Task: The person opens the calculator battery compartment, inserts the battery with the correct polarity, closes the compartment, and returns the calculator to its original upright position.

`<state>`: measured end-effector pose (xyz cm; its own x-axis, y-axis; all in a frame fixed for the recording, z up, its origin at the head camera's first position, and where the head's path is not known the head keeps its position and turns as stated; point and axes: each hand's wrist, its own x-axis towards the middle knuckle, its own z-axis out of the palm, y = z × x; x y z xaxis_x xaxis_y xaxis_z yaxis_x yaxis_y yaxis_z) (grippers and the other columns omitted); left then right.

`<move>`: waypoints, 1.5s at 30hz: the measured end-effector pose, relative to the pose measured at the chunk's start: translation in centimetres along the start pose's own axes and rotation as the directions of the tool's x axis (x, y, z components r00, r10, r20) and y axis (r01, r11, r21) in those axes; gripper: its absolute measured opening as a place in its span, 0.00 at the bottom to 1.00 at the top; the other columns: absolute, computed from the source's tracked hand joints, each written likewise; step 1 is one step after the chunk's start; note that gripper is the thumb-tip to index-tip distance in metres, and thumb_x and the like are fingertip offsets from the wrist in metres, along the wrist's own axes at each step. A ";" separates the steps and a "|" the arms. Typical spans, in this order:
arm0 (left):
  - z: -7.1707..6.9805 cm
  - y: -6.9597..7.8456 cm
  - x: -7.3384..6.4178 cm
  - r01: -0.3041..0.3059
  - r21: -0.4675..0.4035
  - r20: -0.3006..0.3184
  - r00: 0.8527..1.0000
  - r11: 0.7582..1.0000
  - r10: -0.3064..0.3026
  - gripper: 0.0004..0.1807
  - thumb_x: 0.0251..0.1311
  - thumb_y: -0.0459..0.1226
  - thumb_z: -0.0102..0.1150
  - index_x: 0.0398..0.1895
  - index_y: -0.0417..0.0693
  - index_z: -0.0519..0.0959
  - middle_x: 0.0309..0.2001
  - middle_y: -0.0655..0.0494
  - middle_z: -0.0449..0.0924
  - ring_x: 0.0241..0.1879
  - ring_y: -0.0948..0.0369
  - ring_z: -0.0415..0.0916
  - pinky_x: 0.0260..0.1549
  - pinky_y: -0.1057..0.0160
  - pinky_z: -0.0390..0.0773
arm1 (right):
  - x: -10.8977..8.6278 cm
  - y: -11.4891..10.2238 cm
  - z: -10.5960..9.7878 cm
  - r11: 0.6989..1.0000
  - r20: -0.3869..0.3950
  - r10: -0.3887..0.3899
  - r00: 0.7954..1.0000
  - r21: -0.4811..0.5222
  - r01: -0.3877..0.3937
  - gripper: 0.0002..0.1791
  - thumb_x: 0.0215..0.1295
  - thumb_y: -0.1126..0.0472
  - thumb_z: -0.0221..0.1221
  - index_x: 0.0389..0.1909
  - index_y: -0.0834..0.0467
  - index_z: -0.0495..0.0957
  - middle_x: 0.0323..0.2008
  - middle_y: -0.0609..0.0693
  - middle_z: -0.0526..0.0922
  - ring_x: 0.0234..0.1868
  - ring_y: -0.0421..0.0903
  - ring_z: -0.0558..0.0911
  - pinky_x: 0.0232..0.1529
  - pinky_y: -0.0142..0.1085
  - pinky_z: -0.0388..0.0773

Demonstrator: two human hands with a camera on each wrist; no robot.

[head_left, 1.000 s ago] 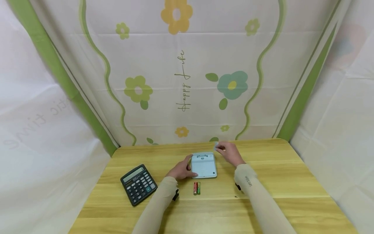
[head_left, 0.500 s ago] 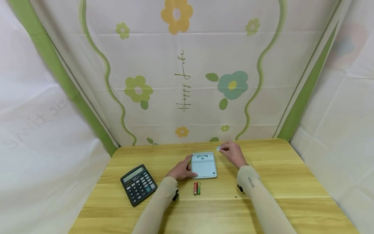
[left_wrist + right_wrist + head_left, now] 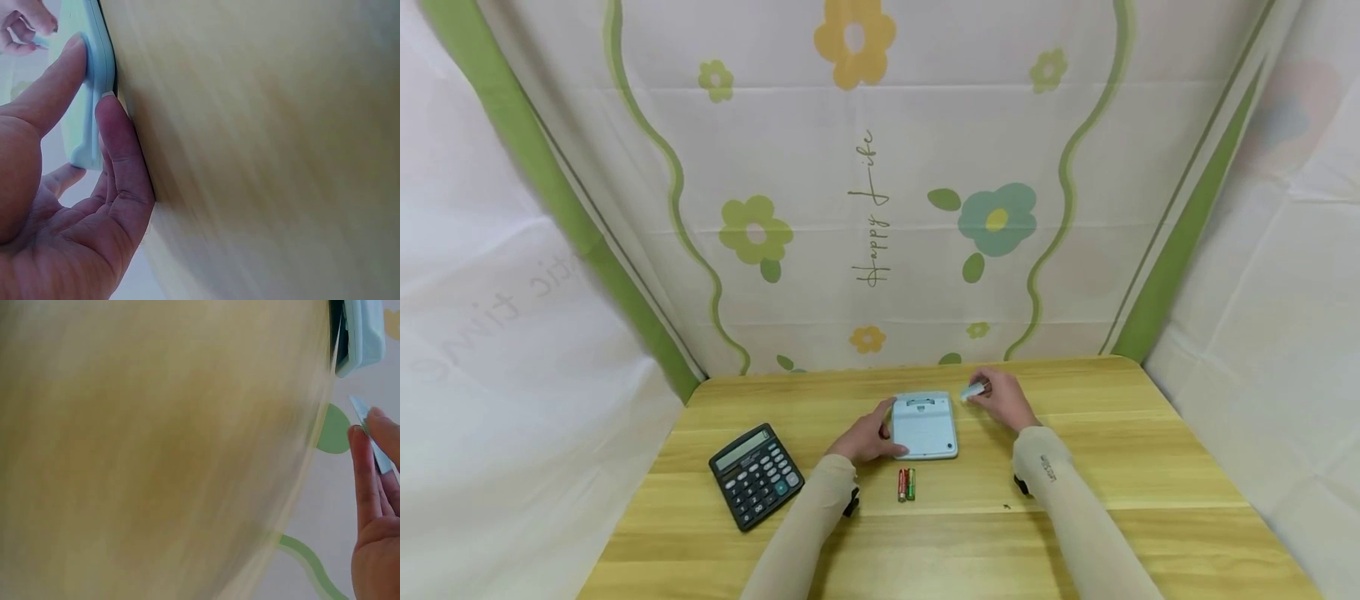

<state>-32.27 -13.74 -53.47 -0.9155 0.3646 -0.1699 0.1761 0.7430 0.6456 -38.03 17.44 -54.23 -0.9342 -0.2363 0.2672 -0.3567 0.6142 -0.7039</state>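
A light blue calculator (image 3: 923,429) lies face down on the table, its battery compartment (image 3: 921,402) uncovered near the far edge. My left hand (image 3: 865,435) holds it by the left side, thumb on the near left corner and fingers reaching along to the far one. In the left wrist view the thumb lies on the back of the calculator (image 3: 94,69) while fingers touch its edge. To the right, my right hand (image 3: 1003,398) pinches a small light blue battery cover (image 3: 973,390) between thumb and fingers, apart from the calculator. The right wrist view shows that cover (image 3: 369,434) tilted, seen nearly edge-on.
Two small batteries (image 3: 906,484), one red and one green, lie side by side just in front of the light blue calculator. A black calculator (image 3: 756,475) rests face up at the left. Behind the wooden table (image 3: 925,550) hangs a flowered cloth (image 3: 805,167).
My right hand has shifted a little to the right and toward me, turning the battery cover in its fingers. The left hand and the light blue calculator stay in place.
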 end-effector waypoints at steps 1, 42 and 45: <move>0.0 0.0 0.0 0.002 0.002 0.001 1.000 1.000 -0.002 0.57 0.59 0.49 0.75 0.84 0.51 0.49 0.40 0.56 0.75 0.39 0.59 0.71 0.48 0.56 0.73 | 0.0 0.1 0.0 1.000 0.010 0.006 1.000 -0.003 -0.006 0.15 0.60 0.70 0.72 0.48 0.66 0.82 0.43 0.59 0.87 0.42 0.53 0.87 0.45 0.45 0.87; 0.4 -0.1 -0.5 -0.002 -0.012 -0.005 1.000 1.000 0.002 0.57 0.60 0.48 0.75 0.85 0.51 0.48 0.40 0.54 0.75 0.38 0.59 0.70 0.46 0.57 0.72 | 0.1 2.2 -0.3 0.973 0.152 0.138 0.979 -0.207 -0.105 0.11 0.64 0.61 0.71 0.43 0.62 0.86 0.44 0.56 0.83 0.43 0.50 0.80 0.50 0.49 0.81; 0.3 0.1 -0.4 -0.008 -0.009 -0.010 1.000 1.000 0.008 0.57 0.60 0.47 0.75 0.84 0.50 0.49 0.40 0.54 0.75 0.38 0.59 0.70 0.45 0.56 0.72 | 0.1 2.0 -0.6 0.972 0.147 0.132 0.980 -0.215 -0.099 0.11 0.65 0.60 0.71 0.43 0.62 0.86 0.44 0.56 0.83 0.44 0.51 0.80 0.50 0.50 0.81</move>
<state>-31.78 -13.66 -53.52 -0.9176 0.3650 -0.1574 0.1802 0.7349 0.6537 -38.83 19.08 -55.18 -0.9626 -0.2612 0.0723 -0.2549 0.7818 -0.5691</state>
